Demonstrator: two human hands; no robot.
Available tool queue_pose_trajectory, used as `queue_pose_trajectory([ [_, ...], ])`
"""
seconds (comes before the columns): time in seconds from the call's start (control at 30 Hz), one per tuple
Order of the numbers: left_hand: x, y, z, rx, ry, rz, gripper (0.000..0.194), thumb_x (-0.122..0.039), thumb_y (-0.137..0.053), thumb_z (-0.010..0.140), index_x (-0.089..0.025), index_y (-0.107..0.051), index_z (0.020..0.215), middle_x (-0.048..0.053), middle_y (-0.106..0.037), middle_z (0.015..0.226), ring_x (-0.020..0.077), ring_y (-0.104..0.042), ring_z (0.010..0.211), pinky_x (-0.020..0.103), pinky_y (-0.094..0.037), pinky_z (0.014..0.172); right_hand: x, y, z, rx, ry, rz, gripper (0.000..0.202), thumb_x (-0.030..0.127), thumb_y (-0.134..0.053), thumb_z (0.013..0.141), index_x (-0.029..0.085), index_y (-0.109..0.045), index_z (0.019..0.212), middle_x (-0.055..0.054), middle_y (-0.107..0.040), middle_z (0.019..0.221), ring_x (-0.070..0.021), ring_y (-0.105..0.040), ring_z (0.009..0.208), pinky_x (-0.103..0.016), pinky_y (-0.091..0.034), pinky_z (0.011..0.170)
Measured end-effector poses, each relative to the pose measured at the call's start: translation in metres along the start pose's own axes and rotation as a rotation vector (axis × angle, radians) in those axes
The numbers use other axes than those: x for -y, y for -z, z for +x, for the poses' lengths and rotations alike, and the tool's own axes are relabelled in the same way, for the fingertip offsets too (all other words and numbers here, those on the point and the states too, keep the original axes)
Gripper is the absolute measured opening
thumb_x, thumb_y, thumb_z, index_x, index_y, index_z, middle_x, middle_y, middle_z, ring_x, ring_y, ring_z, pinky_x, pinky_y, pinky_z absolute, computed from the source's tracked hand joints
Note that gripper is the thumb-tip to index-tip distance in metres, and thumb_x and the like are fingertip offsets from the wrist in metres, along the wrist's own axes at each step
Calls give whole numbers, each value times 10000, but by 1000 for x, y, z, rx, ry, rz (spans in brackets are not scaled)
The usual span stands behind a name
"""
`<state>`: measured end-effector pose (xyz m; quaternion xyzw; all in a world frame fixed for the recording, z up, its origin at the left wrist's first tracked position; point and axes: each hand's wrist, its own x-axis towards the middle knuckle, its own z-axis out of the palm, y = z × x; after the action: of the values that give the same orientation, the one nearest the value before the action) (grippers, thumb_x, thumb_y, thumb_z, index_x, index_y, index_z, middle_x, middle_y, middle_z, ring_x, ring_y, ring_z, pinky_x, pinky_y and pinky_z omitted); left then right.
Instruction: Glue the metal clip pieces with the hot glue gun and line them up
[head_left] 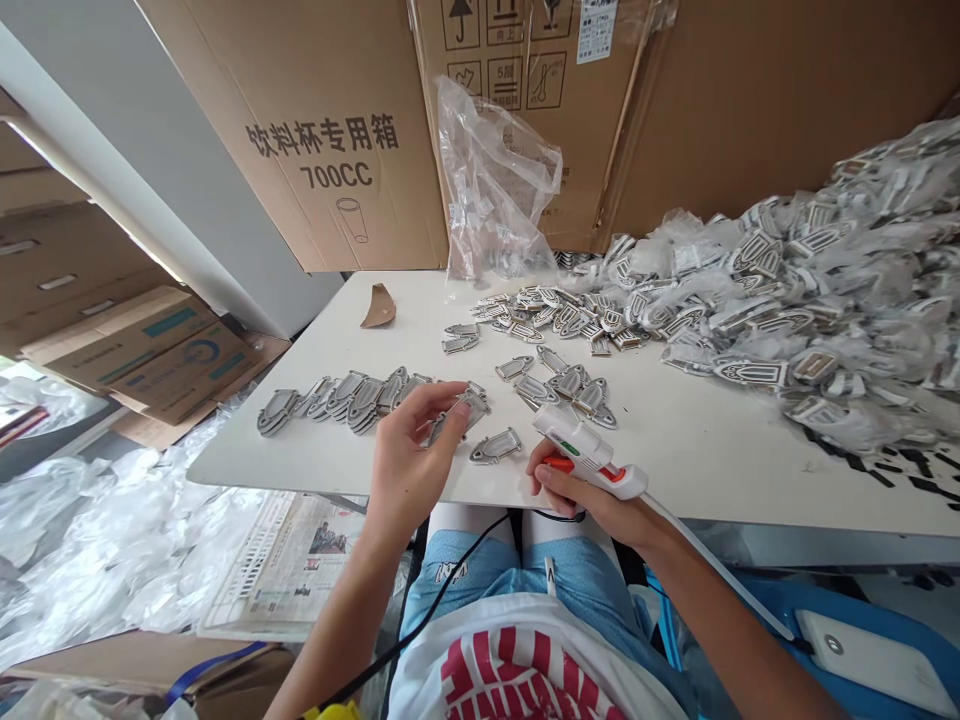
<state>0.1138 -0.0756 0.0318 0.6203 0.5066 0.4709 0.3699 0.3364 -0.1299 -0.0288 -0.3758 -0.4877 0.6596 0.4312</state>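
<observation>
My left hand [405, 455] pinches a grey, boat-shaped metal piece [475, 402] between thumb and fingers, just above the white table. In my right hand [589, 500] is a white glue gun [589, 448] with an orange trigger, its nozzle pointing up and left. A white stick runs out of its back end along my forearm. Between the two hands a single metal piece [496, 446] lies flat on the table. Stacked rows of similar pieces [360, 397] stand left of my left hand. Beyond the glue gun sits a loose group of them [570, 382].
A large heap of plastic-wrapped metal pieces [780, 270] covers the table's right side. Cardboard boxes [345, 90] stand along the back, with a clear plastic bag [495, 180] before them. A brown cardboard scrap [379, 306] lies at back left. A black cable [442, 600] crosses my lap.
</observation>
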Motion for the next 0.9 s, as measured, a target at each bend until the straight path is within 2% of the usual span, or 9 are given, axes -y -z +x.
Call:
queue_pose_trajectory([
  [0.17, 0, -2, -2, 43, -2, 1, 269, -406, -742, 940, -256, -789, 1158, 61, -779, 1034, 211, -724, 966, 300, -580, 787, -1, 1, 0, -20, 9, -32, 404, 597, -727, 942, 206, -631, 974, -7, -643, 836, -94, -405, 535, -285, -286, 539],
  [0.33, -1, -5, -4, 136, 2, -7, 257, -377, -710, 965, -254, -763, 1184, 60, -775, 1059, 198, -720, 964, 286, -558, 784, 0, 1, 0, -27, 20, -35, 379, 573, -727, 952, 207, -634, 983, -12, -656, 840, -98, -426, 539, -287, -317, 547],
  [0.5, -1, -8, -6, 207, -15, 21, 223, -362, -704, 971, -262, -773, 1157, 59, -783, 1090, 213, -727, 1009, 315, -549, 836, 1, -1, -1, -30, 38, -10, 343, 529, -732, 965, 201, -632, 958, -6, -645, 830, -96, -433, 548, -283, -311, 546],
  [0.7, 0, -12, -8, 276, -44, 69, 211, -339, -655, 1005, -281, -776, 1167, 45, -780, 1177, 233, -705, 1116, 369, -529, 975, 1, -1, -1, -30, 45, -2, 322, 515, -723, 980, 203, -647, 972, -4, -650, 831, -99, -445, 549, -284, -323, 537],
  [0.9, -2, -9, -6, 378, -80, 130, 223, -343, -636, 1021, -283, -796, 1166, 45, -773, 1107, 220, -687, 1008, 348, -505, 872, -1, 0, -1, -28, 59, 4, 307, 495, -718, 989, 197, -647, 971, -2, -649, 813, -92, -442, 543, -279, -323, 535],
])
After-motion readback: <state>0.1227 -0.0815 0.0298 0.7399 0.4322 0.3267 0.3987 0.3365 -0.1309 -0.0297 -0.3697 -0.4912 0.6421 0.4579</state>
